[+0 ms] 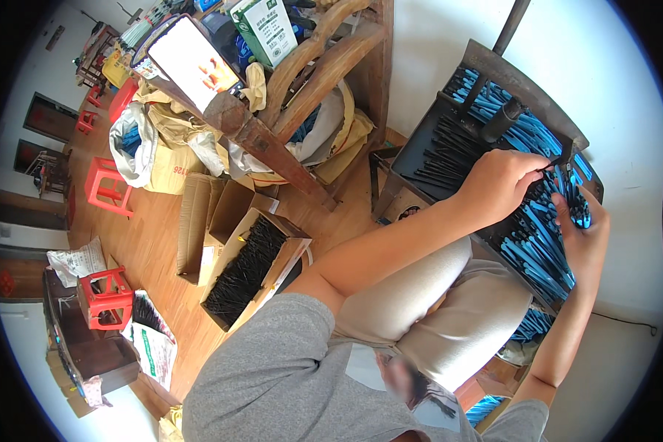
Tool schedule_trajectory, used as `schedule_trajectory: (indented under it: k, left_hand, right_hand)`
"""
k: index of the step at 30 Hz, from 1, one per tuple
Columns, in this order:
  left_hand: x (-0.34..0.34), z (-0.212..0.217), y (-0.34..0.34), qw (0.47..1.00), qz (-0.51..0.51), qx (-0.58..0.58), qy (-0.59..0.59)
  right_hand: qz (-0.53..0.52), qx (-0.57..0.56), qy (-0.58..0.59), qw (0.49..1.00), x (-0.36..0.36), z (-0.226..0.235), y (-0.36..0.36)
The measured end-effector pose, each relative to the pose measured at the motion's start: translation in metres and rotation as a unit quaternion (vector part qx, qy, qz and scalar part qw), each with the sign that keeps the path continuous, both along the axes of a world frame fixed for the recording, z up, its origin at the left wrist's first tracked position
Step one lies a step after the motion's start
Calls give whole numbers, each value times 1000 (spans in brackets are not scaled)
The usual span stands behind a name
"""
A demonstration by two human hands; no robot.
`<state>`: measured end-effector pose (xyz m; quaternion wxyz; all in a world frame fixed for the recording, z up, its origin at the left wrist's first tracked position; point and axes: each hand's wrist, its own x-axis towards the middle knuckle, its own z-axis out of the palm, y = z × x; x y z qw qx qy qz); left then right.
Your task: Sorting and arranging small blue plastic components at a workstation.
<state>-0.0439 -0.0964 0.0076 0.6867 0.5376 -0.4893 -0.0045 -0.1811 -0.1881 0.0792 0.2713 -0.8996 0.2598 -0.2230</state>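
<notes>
My left hand (499,186) reaches across the tray with its thumb and fingers pinched together, close to a dark metal part (565,155). What the pinch holds is too small to make out. Curled around a bunch of slim blue-and-black pieces (580,210) is my right hand (588,230), just beside the left. Below both hands, a dark metal tray (401,163) carries heaps of similar blue pieces (530,247). Slim black pieces (449,151) lie in its left part. A dark upright post with a round sleeve (504,120) stands over the tray.
An open carton of thin black pieces (247,269) sits on the floor left of my legs, beside another cardboard box (199,228). A wooden frame (283,166) bears a lit phone (191,62). Stuffed sacks (173,151) and red stools (109,184) stand farther left.
</notes>
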Motion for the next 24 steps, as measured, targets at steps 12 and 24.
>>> schedule_trajectory:
  k: [12, 24]
  left_hand:
    - [-1, -1, -1, 1000, 4, -7, 3]
    - [1, -1, -1, 999, 12, 11, -32]
  right_hand:
    - [-9, 2, -12, 1000, 0, -2, 1]
    - [-1, 13, 1, 1000, 0, 0, 0]
